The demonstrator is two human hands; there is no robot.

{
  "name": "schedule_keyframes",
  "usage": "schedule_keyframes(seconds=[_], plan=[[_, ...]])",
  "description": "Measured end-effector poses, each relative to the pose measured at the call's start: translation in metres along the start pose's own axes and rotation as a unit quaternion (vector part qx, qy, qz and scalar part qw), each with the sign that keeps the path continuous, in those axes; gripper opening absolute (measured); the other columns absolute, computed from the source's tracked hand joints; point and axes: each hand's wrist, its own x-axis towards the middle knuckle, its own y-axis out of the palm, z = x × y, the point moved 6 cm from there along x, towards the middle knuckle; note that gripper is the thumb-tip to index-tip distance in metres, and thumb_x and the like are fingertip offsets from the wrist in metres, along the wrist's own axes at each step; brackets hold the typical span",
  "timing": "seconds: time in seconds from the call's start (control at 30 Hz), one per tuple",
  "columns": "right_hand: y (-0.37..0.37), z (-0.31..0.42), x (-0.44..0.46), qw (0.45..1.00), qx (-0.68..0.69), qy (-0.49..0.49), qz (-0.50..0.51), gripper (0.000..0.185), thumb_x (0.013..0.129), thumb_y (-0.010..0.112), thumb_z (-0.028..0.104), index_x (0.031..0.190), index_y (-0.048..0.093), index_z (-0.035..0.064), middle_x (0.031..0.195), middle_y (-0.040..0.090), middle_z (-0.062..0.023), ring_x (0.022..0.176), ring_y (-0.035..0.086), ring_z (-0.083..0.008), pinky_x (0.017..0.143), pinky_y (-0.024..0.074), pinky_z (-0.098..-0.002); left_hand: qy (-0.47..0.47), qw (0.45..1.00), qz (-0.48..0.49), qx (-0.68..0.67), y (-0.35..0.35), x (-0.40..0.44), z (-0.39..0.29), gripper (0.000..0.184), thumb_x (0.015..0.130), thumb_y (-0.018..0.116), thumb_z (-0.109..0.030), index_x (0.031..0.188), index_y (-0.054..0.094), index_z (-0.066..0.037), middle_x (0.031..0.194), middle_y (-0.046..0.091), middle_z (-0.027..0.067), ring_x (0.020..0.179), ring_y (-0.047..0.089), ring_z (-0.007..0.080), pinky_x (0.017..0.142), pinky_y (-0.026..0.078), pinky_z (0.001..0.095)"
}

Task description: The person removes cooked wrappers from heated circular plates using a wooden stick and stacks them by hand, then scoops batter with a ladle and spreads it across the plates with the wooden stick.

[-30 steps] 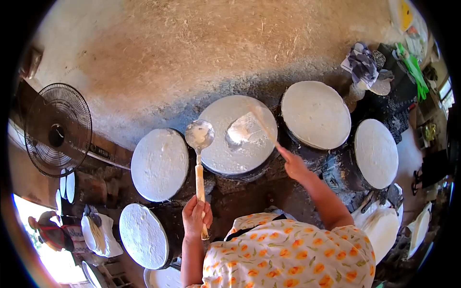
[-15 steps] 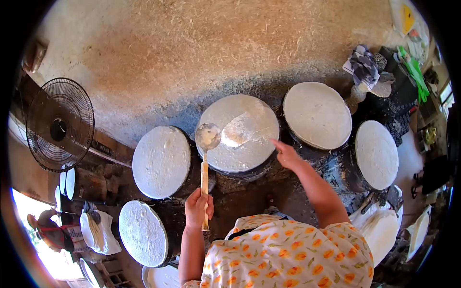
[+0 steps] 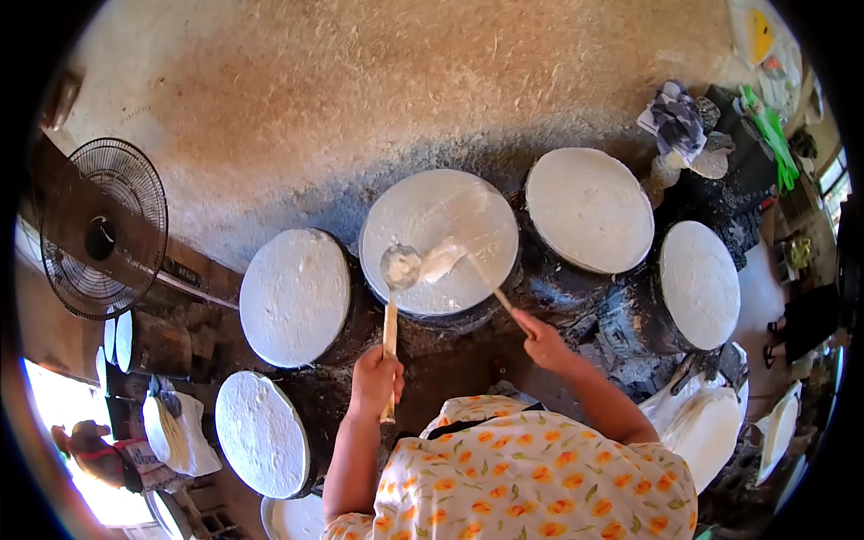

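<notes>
My left hand point(image 3: 375, 384) is wrapped round the pale handle of a metal ladle point(image 3: 400, 267), whose round bowl hangs over the left front of the middle white round surface point(image 3: 432, 202). In my right hand point(image 3: 543, 340) is a thin wooden stick point(image 3: 490, 284); its far end reaches over the same surface. A small patch of white, wet-looking material point(image 3: 443, 259) lies between the ladle bowl and the stick's end. This round top sits on a dark drum-like base.
White-topped drums stand at left point(image 3: 295, 299), lower left point(image 3: 261, 435), right point(image 3: 589, 211) and far right point(image 3: 700, 286). A black fan point(image 3: 103, 229) is at left. Behind is a rough brown wall point(image 3: 360, 81). A person point(image 3: 90, 450) shows at lower left.
The ladle has moved down and right over the middle surface. My right hand and stick have come down and nearer my body. The white patch has shrunk.
</notes>
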Motion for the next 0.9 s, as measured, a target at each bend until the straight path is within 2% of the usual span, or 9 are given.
schedule_keyframes(seconds=[0.13,0.27,0.3,0.47,0.57,0.63,0.73,0.8,0.9], plan=[[0.055,0.019,-0.018,0.984,0.09,0.063,0.141,0.064,0.076,0.043,-0.006,0.137,0.042,0.0103,0.128,0.055,-0.011,0.102,0.056,-0.0126,0.082,0.0431,-0.0242,-0.092,0.974,0.075,-0.194,0.01,-0.018,0.024,0.01,0.087,0.046,-0.009,0.083,0.051,0.0,0.062,0.048,0.0053,0.041,0.041,0.0104,0.035,0.034,0.0247],[0.043,0.063,-0.013,0.992,0.075,-0.018,0.103,0.066,0.075,0.044,-0.007,0.138,0.041,0.0127,0.118,0.06,-0.0081,0.078,0.053,-0.0082,0.074,0.0452,-0.0255,-0.117,0.924,0.067,-0.358,-0.009,-0.046,0.009,0.019,0.091,0.045,-0.01,0.101,0.052,0.005,0.068,0.046,0.0038,0.042,0.036,0.0062,0.033,0.033,0.0212],[0.03,0.085,-0.013,0.995,0.027,0.001,0.098,0.064,0.076,0.045,-0.007,0.135,0.045,0.0167,0.123,0.057,-0.0163,0.099,0.063,-0.0243,0.078,0.0484,-0.0275,-0.081,0.913,0.085,-0.39,-0.018,-0.058,0.004,0.023,0.092,0.045,-0.01,0.107,0.051,0.006,0.068,0.045,0.0035,0.041,0.036,0.0054,0.032,0.033,0.0202],[0.0,0.14,-0.012,0.965,-0.213,-0.152,0.026,0.062,0.073,0.05,-0.008,0.13,0.05,0.0173,0.111,0.062,-0.0134,0.079,0.063,-0.0308,0.067,0.0528,-0.037,-0.016,0.905,0.066,-0.42,-0.028,-0.087,0.0,0.034,0.093,0.044,-0.011,0.12,0.046,0.009,0.068,0.043,0.0019,0.041,0.036,0.0042,0.031,0.034,0.0189],[-0.013,0.124,0.013,0.95,-0.118,-0.263,-0.122,0.058,0.075,0.046,-0.012,0.129,0.048,0.0067,0.119,0.058,-0.0172,0.102,0.061,-0.0313,0.082,0.0505,-0.034,-0.051,0.846,0.143,-0.511,-0.02,-0.07,0.009,0.037,0.094,0.043,-0.012,0.123,0.043,0.01,0.069,0.042,0.0018,0.041,0.038,0.0048,0.032,0.036,0.0191],[-0.016,0.084,0.024,0.982,-0.073,-0.13,-0.117,0.058,0.077,0.043,-0.01,0.133,0.044,0.0056,0.124,0.055,-0.0187,0.112,0.056,-0.0319,0.087,0.0475,-0.0329,-0.085,0.746,0.237,-0.616,-0.011,-0.068,0.009,0.039,0.094,0.043,-0.011,0.126,0.041,0.011,0.068,0.04,0.0014,0.041,0.035,0.0044,0.032,0.035,0.0196],[0.001,0.026,0.005,0.994,-0.058,-0.023,-0.091,0.06,0.076,0.044,-0.006,0.135,0.042,0.007,0.129,0.051,-0.0199,0.114,0.055,-0.0323,0.088,0.0466,-0.0334,-0.028,0.727,0.266,-0.633,-0.017,-0.08,0.001,0.041,0.093,0.045,-0.011,0.128,0.039,0.01,0.067,0.039,0.0013,0.04,0.034,0.0044,0.032,0.035,0.0197],[0.035,0.013,-0.021,0.99,-0.093,0.075,0.078,0.06,0.076,0.045,-0.004,0.136,0.041,0.0073,0.13,0.05,-0.0207,0.114,0.055,-0.0318,0.09,0.0454,-0.0333,0.023,0.742,0.237,-0.626,-0.03,-0.086,-0.001,0.045,0.092,0.047,-0.012,0.13,0.037,0.01,0.066,0.039,0.0014,0.038,0.034,0.0047,0.03,0.035,0.0207],[0.032,0.033,-0.013,0.991,-0.079,-0.043,0.1,0.063,0.078,0.044,-0.004,0.137,0.04,0.0162,0.126,0.052,-0.0201,0.113,0.054,-0.0349,0.091,0.0459,-0.0346,0.085,0.72,0.196,-0.661,-0.057,-0.096,0.0,0.047,0.091,0.048,-0.009,0.131,0.033,0.012,0.068,0.042,0.005,0.038,0.038,0.0062,0.03,0.036,0.0223]])
